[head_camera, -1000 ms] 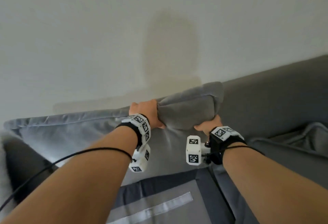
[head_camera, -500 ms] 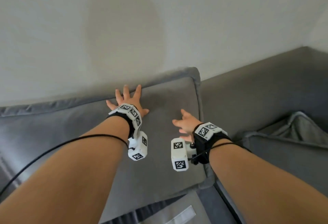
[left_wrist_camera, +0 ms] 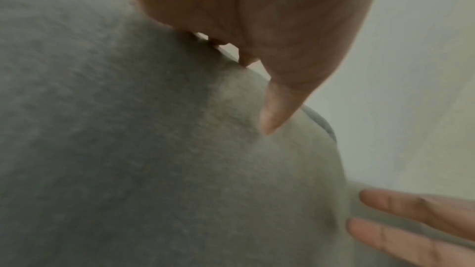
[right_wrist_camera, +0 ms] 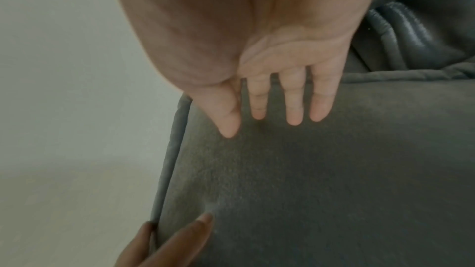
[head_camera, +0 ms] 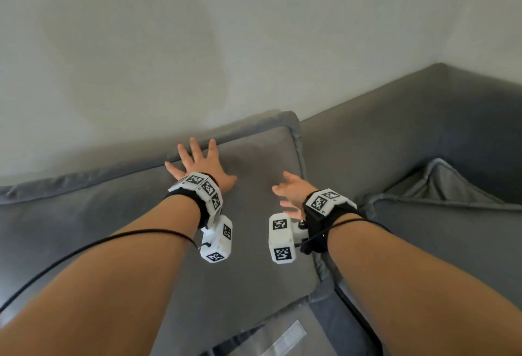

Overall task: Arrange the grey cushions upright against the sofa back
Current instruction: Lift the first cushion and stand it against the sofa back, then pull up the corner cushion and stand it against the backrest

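Note:
A large grey cushion (head_camera: 254, 242) stands upright against the sofa back (head_camera: 395, 135), its piped top edge near the white wall. My left hand (head_camera: 197, 160) lies flat on its upper face with fingers spread. My right hand (head_camera: 291, 192) hovers open just off the cushion's right part, fingers straight; the right wrist view shows those fingers (right_wrist_camera: 293, 107) above the grey fabric (right_wrist_camera: 334, 170). In the left wrist view the left palm (left_wrist_camera: 257, 17) presses into the cushion (left_wrist_camera: 128, 149). A second grey cushion (head_camera: 440, 200) lies slumped to the right on the seat.
The white wall (head_camera: 197, 45) rises directly behind the sofa. A further grey cushion (head_camera: 56, 214) stands to the left along the back. A darker seat panel with a pale strip (head_camera: 285, 338) shows at the bottom. Black cables run along both forearms.
A second ago both hands gripped the cushion's bunched top corner. They have let go since; the cushion stands spread out flat and both hands are open, the left pressing on it.

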Demonstrator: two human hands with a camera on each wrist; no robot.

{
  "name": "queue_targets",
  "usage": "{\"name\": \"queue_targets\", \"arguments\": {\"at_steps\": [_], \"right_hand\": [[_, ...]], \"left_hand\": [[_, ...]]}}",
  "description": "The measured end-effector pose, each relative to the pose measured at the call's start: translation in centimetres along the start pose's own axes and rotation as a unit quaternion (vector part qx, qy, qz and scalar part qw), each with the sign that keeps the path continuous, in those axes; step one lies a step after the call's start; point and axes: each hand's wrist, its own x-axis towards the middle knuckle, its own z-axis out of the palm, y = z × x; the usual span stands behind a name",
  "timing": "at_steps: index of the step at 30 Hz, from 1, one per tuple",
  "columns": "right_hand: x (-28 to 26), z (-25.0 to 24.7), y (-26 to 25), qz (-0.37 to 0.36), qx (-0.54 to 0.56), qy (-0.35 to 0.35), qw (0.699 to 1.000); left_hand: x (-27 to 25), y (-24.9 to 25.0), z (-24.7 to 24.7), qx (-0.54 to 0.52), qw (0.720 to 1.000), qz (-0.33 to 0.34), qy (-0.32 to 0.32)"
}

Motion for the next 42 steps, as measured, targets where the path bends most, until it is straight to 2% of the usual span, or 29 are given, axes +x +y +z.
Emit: {"name": "queue_targets", "arguments": {"at_steps": [6,12,17,25,31,36,42], "right_hand": [[-1.6,-3.5,0.7,-0.004,0.047,0.089,0.995],[-4.6,-12.2,3.4,0.015,0.100,0.186,0.977],[-7.3,-20.8,7.4,0.035,0.092,0.252,0.963],[-12.6,-35.2,18.0,0.068,0.130,0.324,0.935],[-16.2,-45.5,26.9,0.161,0.137,0.373,0.904],[-19.0,-53.5,33.6,0.208,0.106,0.404,0.884],[-19.2,-59.3,39.4,0.251,0.105,0.367,0.889]], "left_hand": [[-1.5,6.9,-0.3,-0.035,0.993,0.117,-0.004],[-3.7,16.2,0.8,-0.092,0.978,0.186,-0.020],[-7.2,23.8,3.5,-0.101,0.964,0.233,-0.081],[-16.6,36.9,9.8,-0.091,0.936,0.283,-0.189],[-24.0,47.3,14.8,-0.070,0.907,0.320,-0.264],[-29.8,55.5,19.1,-0.044,0.890,0.338,-0.303],[-32.9,62.5,23.1,-0.015,0.886,0.339,-0.316]]}}
